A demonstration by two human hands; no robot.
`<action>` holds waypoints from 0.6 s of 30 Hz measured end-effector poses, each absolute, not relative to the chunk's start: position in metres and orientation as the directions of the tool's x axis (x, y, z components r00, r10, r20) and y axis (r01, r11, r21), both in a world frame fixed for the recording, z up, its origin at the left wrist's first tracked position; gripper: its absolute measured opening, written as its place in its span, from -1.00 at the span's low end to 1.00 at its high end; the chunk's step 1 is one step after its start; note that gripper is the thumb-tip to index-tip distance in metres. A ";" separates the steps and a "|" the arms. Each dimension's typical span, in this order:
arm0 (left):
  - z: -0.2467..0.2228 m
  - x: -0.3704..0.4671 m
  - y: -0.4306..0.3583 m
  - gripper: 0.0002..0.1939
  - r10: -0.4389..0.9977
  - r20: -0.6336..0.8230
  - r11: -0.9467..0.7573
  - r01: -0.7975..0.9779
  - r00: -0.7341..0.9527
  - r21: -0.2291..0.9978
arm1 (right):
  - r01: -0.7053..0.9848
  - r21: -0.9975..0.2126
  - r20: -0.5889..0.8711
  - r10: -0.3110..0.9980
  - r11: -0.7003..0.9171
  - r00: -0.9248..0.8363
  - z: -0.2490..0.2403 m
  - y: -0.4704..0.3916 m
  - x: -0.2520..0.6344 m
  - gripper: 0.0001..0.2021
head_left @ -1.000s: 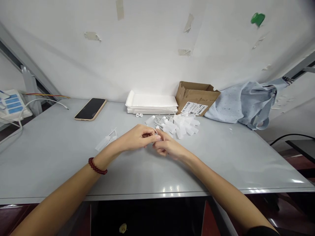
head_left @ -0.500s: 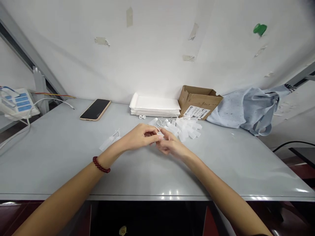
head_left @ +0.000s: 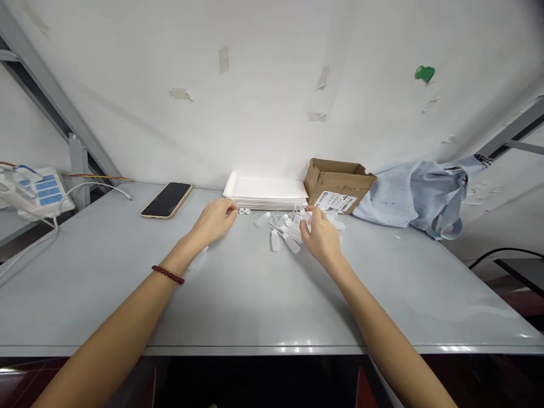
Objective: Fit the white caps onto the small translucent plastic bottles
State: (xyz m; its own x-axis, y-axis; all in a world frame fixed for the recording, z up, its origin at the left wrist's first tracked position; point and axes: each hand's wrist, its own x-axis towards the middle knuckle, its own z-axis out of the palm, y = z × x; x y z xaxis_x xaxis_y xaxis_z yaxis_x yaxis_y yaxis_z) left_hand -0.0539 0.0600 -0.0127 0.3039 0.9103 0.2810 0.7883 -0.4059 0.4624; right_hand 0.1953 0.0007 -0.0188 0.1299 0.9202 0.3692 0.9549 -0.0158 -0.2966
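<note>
A loose heap of small translucent white plastic pieces (head_left: pixel 291 242), some with thin stems, lies on the grey table (head_left: pixel 255 306). Over the heap's right part is my right hand (head_left: pixel 322 235), thumb and fingers curved around a white piece (head_left: pixel 305 215). My left hand (head_left: pixel 215 220) is left of the heap, its fingers curled together; whatever they hold, if anything, is hidden. Two tiny white round caps (head_left: pixel 244 211) lie just right of my left fingertips. Partly behind my left wrist is another translucent piece (head_left: pixel 198 259).
White padded envelopes (head_left: pixel 267 187) are stacked at the wall, beside an open cardboard box (head_left: pixel 340 184). Blue cloth (head_left: pixel 412 192) lies at the right. At the left are a phone (head_left: pixel 167 200), a white cable (head_left: pixel 91 183) and a power strip (head_left: pixel 42 192).
My hands have parted: the left moved left and up, the right moved right onto the heap. The piece between them is no longer visible there. The camera view has shifted slightly.
</note>
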 end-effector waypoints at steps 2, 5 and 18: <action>-0.021 -0.058 0.073 -0.68 0.894 0.261 -0.440 0.823 0.363 0.361 | 0.968 -0.240 0.343 0.927 -0.071 0.153 -0.019 0.001 0.193 -0.67; -0.032 -0.060 0.089 -0.57 0.858 0.180 -0.513 0.809 0.481 0.285 | 0.971 -0.193 0.353 0.913 -0.140 0.202 -0.019 -0.001 0.192 -0.70; -0.032 -0.061 0.099 -0.57 0.862 -0.033 -0.476 0.831 0.506 0.288 | 0.955 -0.195 0.622 0.781 0.225 -0.057 -0.031 -0.018 0.160 -0.77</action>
